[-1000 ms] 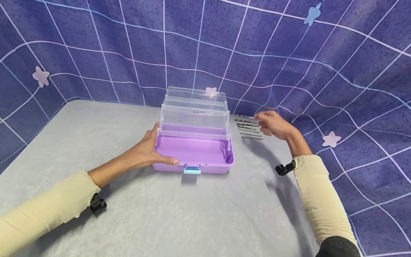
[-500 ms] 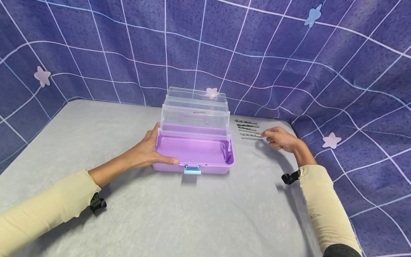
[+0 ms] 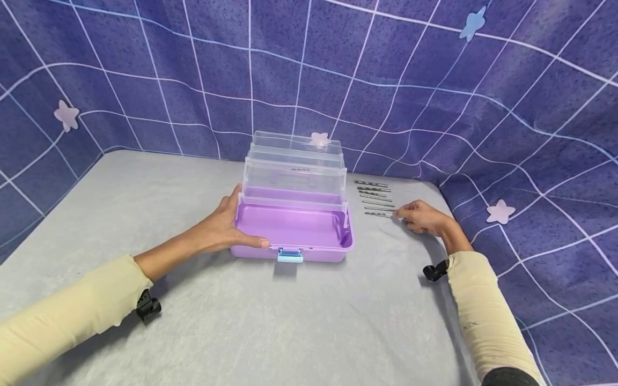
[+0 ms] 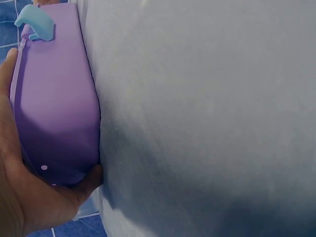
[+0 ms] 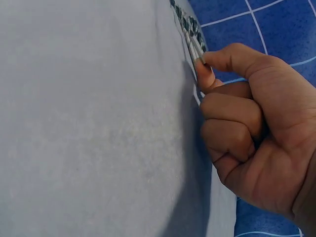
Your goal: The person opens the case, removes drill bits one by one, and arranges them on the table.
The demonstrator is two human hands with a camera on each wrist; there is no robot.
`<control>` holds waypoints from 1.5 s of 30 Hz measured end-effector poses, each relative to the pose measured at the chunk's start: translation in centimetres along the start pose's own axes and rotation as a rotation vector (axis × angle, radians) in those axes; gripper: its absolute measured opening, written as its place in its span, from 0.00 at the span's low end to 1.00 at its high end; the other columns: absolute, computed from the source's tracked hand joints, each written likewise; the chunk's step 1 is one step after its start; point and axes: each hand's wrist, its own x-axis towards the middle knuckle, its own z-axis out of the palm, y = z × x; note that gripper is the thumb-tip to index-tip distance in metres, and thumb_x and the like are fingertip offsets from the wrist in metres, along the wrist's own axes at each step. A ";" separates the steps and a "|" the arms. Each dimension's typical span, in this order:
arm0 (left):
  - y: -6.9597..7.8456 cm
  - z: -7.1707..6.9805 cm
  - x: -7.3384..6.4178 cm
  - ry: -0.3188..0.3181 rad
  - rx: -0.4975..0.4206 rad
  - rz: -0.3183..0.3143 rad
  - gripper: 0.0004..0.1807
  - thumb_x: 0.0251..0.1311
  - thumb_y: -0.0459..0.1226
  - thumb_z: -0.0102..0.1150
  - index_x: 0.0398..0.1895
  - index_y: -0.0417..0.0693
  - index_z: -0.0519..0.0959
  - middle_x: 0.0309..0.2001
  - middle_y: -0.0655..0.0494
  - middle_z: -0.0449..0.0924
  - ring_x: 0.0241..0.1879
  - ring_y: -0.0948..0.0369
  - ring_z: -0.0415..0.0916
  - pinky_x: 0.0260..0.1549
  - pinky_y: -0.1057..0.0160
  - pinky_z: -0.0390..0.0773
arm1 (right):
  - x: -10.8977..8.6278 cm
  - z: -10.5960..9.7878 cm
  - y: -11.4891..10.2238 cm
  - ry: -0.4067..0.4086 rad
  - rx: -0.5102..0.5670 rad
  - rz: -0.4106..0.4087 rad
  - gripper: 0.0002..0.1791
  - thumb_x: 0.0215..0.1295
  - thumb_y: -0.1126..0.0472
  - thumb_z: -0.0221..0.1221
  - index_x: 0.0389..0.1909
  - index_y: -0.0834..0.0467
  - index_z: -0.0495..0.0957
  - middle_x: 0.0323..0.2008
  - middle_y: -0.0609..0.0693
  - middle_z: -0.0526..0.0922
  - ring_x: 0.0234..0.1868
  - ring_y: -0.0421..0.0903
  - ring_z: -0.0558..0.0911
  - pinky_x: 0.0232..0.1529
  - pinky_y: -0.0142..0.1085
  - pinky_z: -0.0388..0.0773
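A purple toolbox (image 3: 318, 254) stands with its lid up in the head view, its clear tiered trays (image 3: 293, 179) raised behind the open base. My left hand (image 3: 218, 226) grips the box's left end, thumb along the front rim; the left wrist view shows the fingers (image 4: 90, 181) around its end. At the right, my right hand (image 3: 424, 217) pinches the shank end of a drill bit (image 3: 376, 214) between thumb and index finger, the other fingers folded. This bit lies at the near end of a row of several drill bits (image 3: 374, 188).
A light blue latch (image 3: 290, 255) hangs on the box's front. Some small drill bits (image 3: 303, 170) show through the clear trays. Grey cloth (image 3: 289, 327) covers the table, and a blue gridded curtain (image 3: 207, 64) with star shapes rises behind and to the right.
My right hand has carried a drill bit from the far end of the row toward me, to the near end. The left hand keeps its grip on the toolbox.
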 end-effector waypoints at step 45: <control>0.0 0.2 0.1 0.002 -0.006 -0.001 0.95 0.44 0.70 0.88 0.93 0.58 0.19 0.88 0.31 0.48 0.82 0.33 0.64 0.81 0.24 0.64 | 2.4 2.6 -8.1 0.209 -0.018 -0.159 0.24 0.84 0.58 0.62 0.61 0.78 0.80 0.13 0.35 0.61 0.15 0.33 0.59 0.19 0.30 0.55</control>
